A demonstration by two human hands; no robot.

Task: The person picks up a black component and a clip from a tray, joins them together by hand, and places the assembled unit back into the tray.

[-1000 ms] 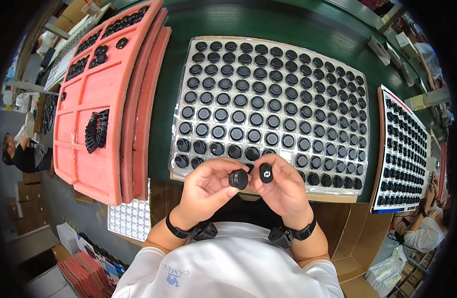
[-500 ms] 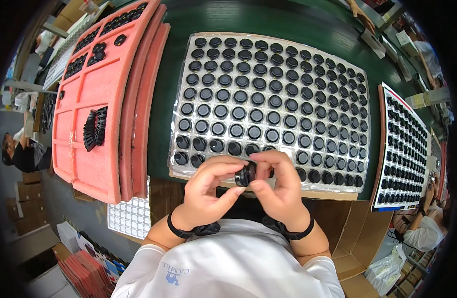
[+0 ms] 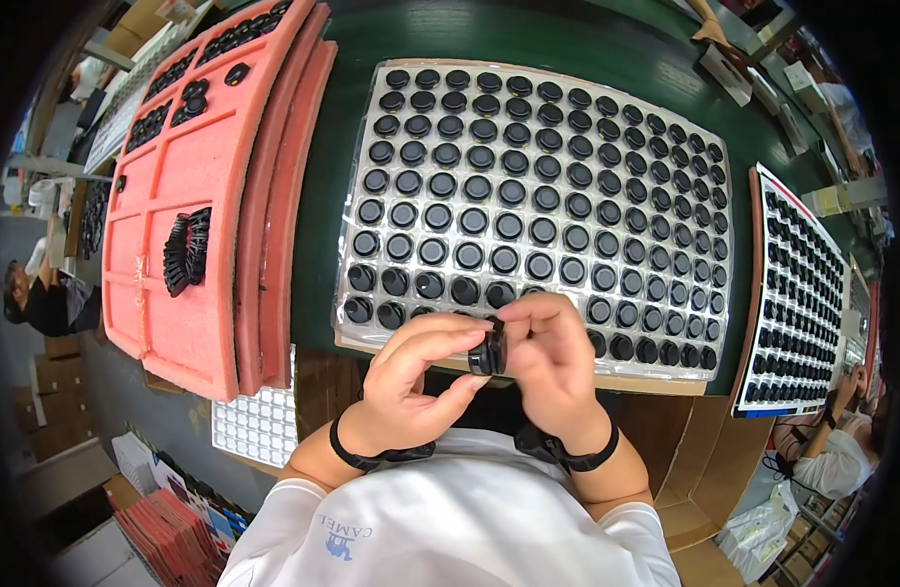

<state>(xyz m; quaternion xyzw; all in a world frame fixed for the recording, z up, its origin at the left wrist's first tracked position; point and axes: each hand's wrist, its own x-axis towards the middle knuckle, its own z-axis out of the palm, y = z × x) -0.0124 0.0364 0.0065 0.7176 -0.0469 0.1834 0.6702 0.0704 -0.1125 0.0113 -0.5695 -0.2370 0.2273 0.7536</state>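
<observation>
A green worktable point(image 3: 587, 39) carries a large clear blister tray point(image 3: 538, 196) of round black caps, each seated in its own pocket so the rows stay ordered; stacked pink foam trays point(image 3: 205, 196) lie to its left, and a second filled tray point(image 3: 797, 293) to its right. At the near edge, the left hand point(image 3: 411, 377) and right hand point(image 3: 553, 357) meet, fingers curled shut, pinching a small black round part point(image 3: 488, 350) between them, apparently two short discs pressed face to face, held just above the tray's front row.
</observation>
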